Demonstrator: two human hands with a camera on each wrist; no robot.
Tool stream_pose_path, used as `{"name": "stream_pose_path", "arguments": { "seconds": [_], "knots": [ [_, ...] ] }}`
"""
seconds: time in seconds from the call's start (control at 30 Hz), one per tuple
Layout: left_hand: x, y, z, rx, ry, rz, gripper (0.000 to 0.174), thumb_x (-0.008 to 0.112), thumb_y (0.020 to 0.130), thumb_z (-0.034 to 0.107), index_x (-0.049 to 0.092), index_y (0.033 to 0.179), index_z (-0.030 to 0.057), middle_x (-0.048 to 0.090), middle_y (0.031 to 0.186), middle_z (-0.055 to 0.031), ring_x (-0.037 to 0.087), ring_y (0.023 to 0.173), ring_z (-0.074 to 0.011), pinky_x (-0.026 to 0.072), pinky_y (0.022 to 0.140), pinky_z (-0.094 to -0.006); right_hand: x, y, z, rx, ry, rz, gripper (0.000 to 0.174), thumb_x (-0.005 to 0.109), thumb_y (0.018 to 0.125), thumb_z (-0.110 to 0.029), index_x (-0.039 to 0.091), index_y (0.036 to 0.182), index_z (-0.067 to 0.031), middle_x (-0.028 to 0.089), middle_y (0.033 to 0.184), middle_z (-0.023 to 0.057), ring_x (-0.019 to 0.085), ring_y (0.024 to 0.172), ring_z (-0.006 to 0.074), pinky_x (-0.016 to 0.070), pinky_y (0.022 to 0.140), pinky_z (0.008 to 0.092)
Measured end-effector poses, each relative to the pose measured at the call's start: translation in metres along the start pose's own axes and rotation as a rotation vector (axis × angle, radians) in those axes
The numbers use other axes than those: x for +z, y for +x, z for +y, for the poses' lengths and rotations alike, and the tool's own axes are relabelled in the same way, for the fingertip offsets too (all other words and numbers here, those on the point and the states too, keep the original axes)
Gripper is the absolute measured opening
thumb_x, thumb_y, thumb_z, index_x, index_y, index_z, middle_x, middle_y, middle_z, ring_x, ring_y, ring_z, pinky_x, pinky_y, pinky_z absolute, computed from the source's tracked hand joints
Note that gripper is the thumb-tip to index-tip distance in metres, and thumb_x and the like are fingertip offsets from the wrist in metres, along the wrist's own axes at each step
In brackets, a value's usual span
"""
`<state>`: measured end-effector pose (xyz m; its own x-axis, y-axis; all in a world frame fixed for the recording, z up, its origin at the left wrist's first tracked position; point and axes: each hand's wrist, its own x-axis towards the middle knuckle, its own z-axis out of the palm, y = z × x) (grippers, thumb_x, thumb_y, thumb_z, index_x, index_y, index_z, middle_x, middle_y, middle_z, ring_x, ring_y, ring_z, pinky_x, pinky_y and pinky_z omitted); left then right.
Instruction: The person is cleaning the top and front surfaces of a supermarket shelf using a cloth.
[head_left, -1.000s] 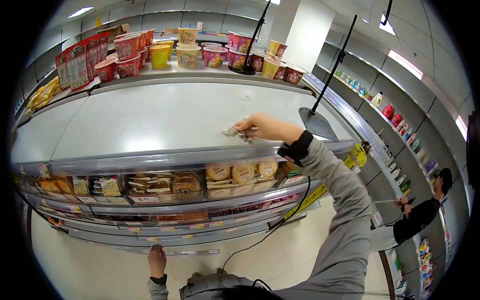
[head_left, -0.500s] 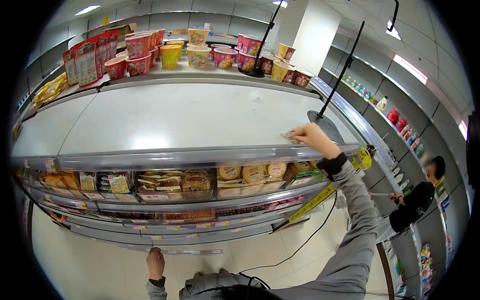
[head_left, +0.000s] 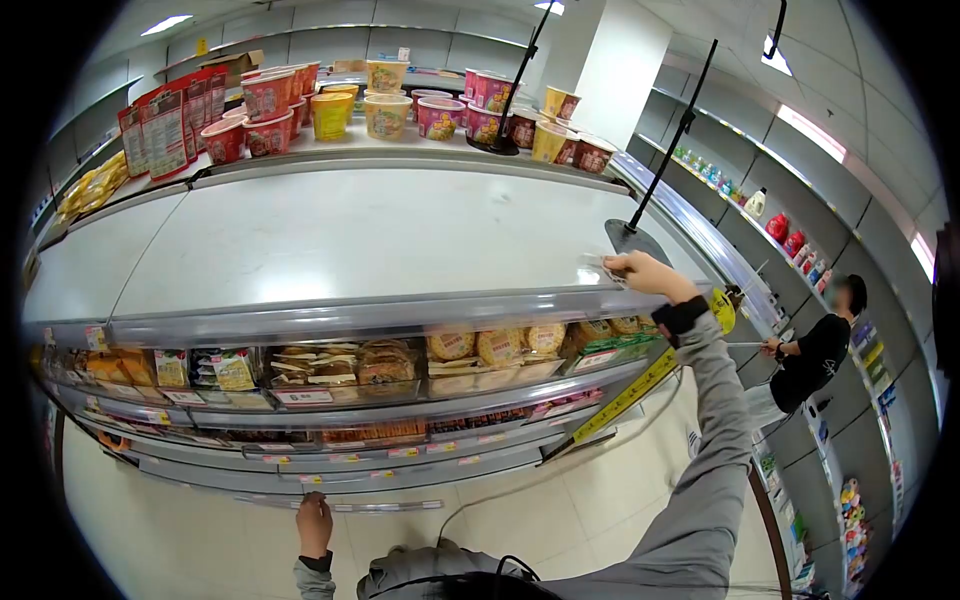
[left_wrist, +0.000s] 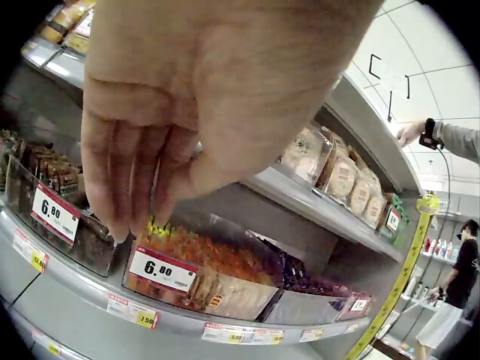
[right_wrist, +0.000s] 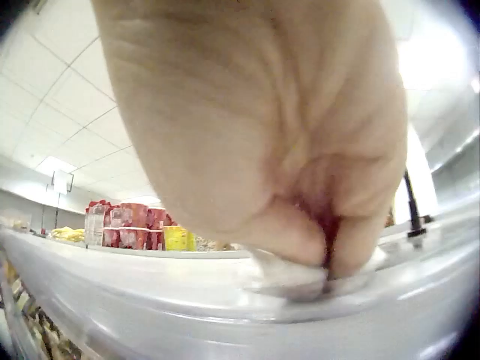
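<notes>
The right hand (head_left: pixel 655 277) is at the right end of the white shelf top (head_left: pixel 350 235), by its front edge and just in front of a black stand base (head_left: pixel 630 238). Between thumb and fingers it pinches a crumpled white cloth or tissue (right_wrist: pixel 289 276), pressed against the surface in the right wrist view. Low in front of the lower shelves hangs the left hand (head_left: pixel 314 525), holding nothing. In the left wrist view that hand's fingers (left_wrist: pixel 139 169) droop loosely before packaged food (left_wrist: pixel 225 281) with price tags.
Cup noodles (head_left: pixel 385 115) and red pouches (head_left: pixel 165 135) stand behind the shelf top. A second black stand (head_left: pixel 492 146) rises among the cups. At the right, a person in black (head_left: pixel 812 355) stands by wall shelves. A cable (head_left: pixel 520 490) hangs between body and shelf.
Over the last second the right hand has moved right along the shelf top with the white cloth, stopping near the stand base. The left hand has barely moved. The person in black has shifted.
</notes>
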<state>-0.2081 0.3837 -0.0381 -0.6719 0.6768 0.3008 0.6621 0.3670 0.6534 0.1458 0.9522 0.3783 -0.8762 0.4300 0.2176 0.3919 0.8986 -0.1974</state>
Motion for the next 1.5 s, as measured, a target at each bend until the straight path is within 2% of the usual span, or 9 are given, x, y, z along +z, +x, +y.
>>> {"name": "stream_pose_path", "arguments": {
  "seconds": [0.03, 0.23, 0.57, 0.8, 0.9, 1.0, 1.23, 1.4, 1.5],
  "knots": [
    [0.0, 0.0, -0.003, -0.004, -0.001, 0.006, 0.009, 0.055, 0.081, -0.002, 0.058, 0.089, 0.0021, 0.061, 0.086, -0.0165, 0.06, 0.08, -0.0375, 0.0489, 0.067, -0.0451, -0.008, -0.004, 0.006, 0.045, 0.156, -0.07, 0.035, 0.056, 0.079, -0.001, 0.063, 0.113, -0.0017, 0.065, 0.103, 0.0252, 0.064, 0.097, 0.0343, 0.0473, 0.085, 0.0333],
    [-0.019, 0.003, -0.004, 0.011, 0.043, 0.021, 0.01, 0.055, 0.08, -0.002, 0.058, 0.088, 0.0021, 0.061, 0.085, -0.0161, 0.06, 0.08, -0.0374, 0.0491, 0.066, -0.0447, 0.013, 0.037, -0.047, 0.103, -0.074, 0.026, 0.027, 0.058, 0.075, 0.0, 0.069, 0.099, 0.0003, 0.066, 0.092, 0.0243, 0.067, 0.082, 0.0339, 0.0512, 0.075, 0.0381],
    [-0.024, -0.011, -0.007, 0.002, 0.041, 0.062, 0.011, 0.056, 0.081, -0.001, 0.058, 0.091, 0.003, 0.062, 0.088, -0.0159, 0.061, 0.079, -0.0372, 0.0495, 0.065, -0.0449, 0.067, 0.124, -0.192, -0.273, -0.046, 0.034, 0.02, 0.062, 0.077, -0.001, 0.068, 0.095, 0.0027, 0.067, 0.086, 0.0222, 0.067, 0.075, 0.0302, 0.0512, 0.069, 0.0356],
    [-0.034, 0.0, 0.0, -0.028, 0.088, 0.046, 0.009, 0.056, 0.082, 0.0, 0.059, 0.09, 0.0009, 0.063, 0.086, -0.0178, 0.061, 0.079, -0.0386, 0.0502, 0.067, -0.0456, 0.041, 0.09, -0.108, 0.031, -0.083, 0.075, 0.02, 0.07, 0.074, -0.011, 0.072, 0.091, -0.0008, 0.068, 0.08, 0.0203, 0.065, 0.068, 0.0308, 0.0512, 0.065, 0.0374],
    [-0.039, 0.004, 0.003, -0.053, 0.102, 0.053, 0.009, 0.056, 0.082, 0.0, 0.06, 0.09, 0.0003, 0.063, 0.087, -0.0182, 0.061, 0.08, -0.0388, 0.0504, 0.068, -0.0455, 0.025, 0.072, -0.042, 0.235, -0.213, 0.124, 0.01, 0.068, 0.068, -0.013, 0.072, 0.069, -0.0031, 0.064, 0.068, 0.0217, 0.064, 0.064, 0.036, 0.0517, 0.067, 0.0426],
    [-0.046, -0.001, -0.002, -0.08, 0.121, 0.072, 0.009, 0.056, 0.082, 0.001, 0.06, 0.089, 0.0, 0.063, 0.087, -0.0185, 0.061, 0.08, -0.0389, 0.0504, 0.069, -0.0457, 0.028, 0.062, 0.006, 0.133, -0.336, 0.306, 0.008, 0.068, 0.068, -0.009, 0.07, 0.068, -0.0007, 0.064, 0.071, 0.0244, 0.064, 0.069, 0.0406, 0.0537, 0.068, 0.0445],
    [-0.042, -0.015, -0.013, -0.144, 0.173, 0.023, 0.01, 0.055, 0.081, 0.003, 0.062, 0.089, 0.0019, 0.064, 0.087, -0.0169, 0.062, 0.08, -0.0369, 0.0513, 0.069, -0.0457, 0.039, 0.104, -0.094, 0.124, -0.122, 0.11, 0.013, 0.064, 0.072, -0.006, 0.07, 0.079, 0.0023, 0.064, 0.074, 0.0238, 0.065, 0.068, 0.036, 0.0502, 0.064, 0.0403],
    [-0.034, -0.003, -0.011, -0.07, 0.093, 0.06, 0.01, 0.055, 0.082, 0.003, 0.062, 0.09, 0.0025, 0.064, 0.089, -0.0175, 0.062, 0.08, -0.0376, 0.0514, 0.069, -0.0455, 0.066, 0.135, -0.153, -0.226, -0.024, 0.21, 0.023, 0.064, 0.076, -0.005, 0.069, 0.097, -0.0002, 0.065, 0.082, 0.0228, 0.066, 0.067, 0.0301, 0.05, 0.063, 0.0371],
    [-0.03, 0.008, -0.011, -0.109, 0.081, 0.024, 0.01, 0.056, 0.082, 0.002, 0.062, 0.091, 0.002, 0.065, 0.09, -0.0176, 0.062, 0.081, -0.0378, 0.0515, 0.069, -0.0455, 0.074, 0.131, -0.14, -0.16, 0.088, 0.206, 0.014, 0.057, 0.075, -0.002, 0.071, 0.076, -0.0054, 0.065, 0.069, 0.0172, 0.065, 0.066, 0.0303, 0.0481, 0.063, 0.0391]
  ]
}}
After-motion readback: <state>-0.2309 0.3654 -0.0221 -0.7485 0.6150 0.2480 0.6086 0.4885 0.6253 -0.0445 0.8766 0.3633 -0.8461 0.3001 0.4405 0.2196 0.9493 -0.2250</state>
